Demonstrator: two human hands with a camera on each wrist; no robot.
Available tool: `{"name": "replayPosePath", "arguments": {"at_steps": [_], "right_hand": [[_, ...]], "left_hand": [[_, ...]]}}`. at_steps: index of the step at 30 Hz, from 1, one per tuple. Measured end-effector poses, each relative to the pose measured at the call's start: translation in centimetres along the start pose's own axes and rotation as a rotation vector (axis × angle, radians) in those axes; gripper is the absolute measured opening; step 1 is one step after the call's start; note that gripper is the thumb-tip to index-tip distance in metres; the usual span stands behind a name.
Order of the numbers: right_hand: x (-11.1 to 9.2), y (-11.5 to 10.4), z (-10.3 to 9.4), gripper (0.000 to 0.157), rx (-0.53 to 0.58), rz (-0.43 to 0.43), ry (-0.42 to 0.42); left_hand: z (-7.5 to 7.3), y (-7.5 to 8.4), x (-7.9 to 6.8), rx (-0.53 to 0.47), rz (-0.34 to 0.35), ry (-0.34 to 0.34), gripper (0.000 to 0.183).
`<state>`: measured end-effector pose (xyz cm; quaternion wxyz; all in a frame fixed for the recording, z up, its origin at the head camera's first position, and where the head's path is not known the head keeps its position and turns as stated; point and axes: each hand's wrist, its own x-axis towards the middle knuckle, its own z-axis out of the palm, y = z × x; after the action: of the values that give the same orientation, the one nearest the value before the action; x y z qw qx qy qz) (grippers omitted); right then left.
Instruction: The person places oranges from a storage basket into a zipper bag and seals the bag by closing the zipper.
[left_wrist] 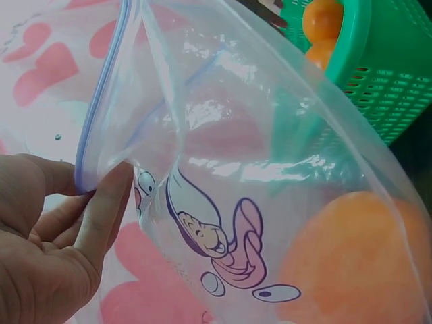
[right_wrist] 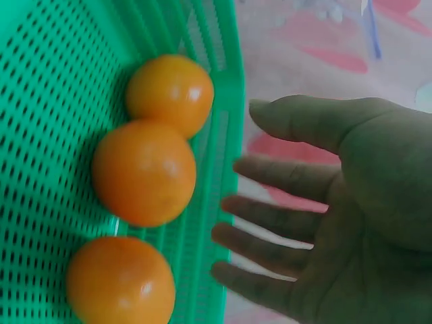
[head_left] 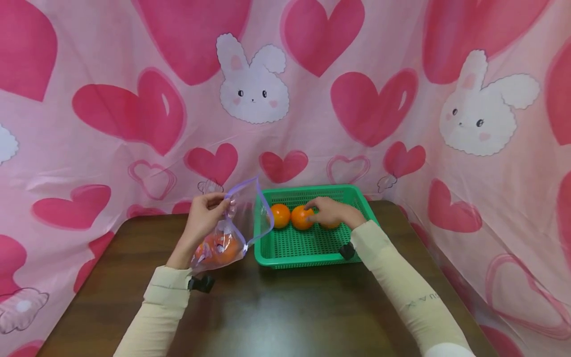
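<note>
While the left hand pinches the edge of a clear plastic bag with purple trim, the right hand, fingers spread and holding nothing, hangs near three round oranges; cupping one gently and holding the bag's mouth wide should serve. Those three sit in a green rectangular plastic basket; more orange fruit shows inside the bag.
</note>
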<state>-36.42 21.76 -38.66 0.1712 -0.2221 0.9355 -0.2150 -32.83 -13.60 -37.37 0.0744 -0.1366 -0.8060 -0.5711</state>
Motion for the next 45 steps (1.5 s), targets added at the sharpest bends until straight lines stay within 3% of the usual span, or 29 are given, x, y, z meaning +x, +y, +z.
{"name": "replayPosePath", "arguments": {"at_steps": [5, 15, 19, 25, 35, 45], "right_hand": [[0.3, 1.5, -0.5, 0.063, -0.028, 0.081, -0.046], [1.3, 4.3, -0.6, 0.059, -0.102, 0.151, -0.107], [1.4, 4.6, -0.2, 0.06, -0.091, 0.194, -0.113], [1.4, 5.0, -0.3, 0.062, -0.18, 0.205, -0.115], [1.2, 5.5, -1.0, 0.041, -0.126, 0.265, -0.099], [0.5, 6.6, -0.1, 0.071, -0.136, 0.356, -0.179]], "left_hand": [[0.0, -0.1, -0.3, -0.001, 0.0, 0.006, 0.03], [0.2, -0.3, -0.3, -0.065, 0.013, 0.021, 0.028], [0.1, -0.4, -0.4, -0.063, 0.021, 0.029, 0.027], [0.0, -0.4, -0.5, -0.077, 0.025, 0.016, 0.027], [0.0, -0.5, -0.7, -0.096, 0.023, 0.022, 0.028], [-0.1, -0.4, -1.0, -0.077, 0.012, 0.034, 0.026]]}}
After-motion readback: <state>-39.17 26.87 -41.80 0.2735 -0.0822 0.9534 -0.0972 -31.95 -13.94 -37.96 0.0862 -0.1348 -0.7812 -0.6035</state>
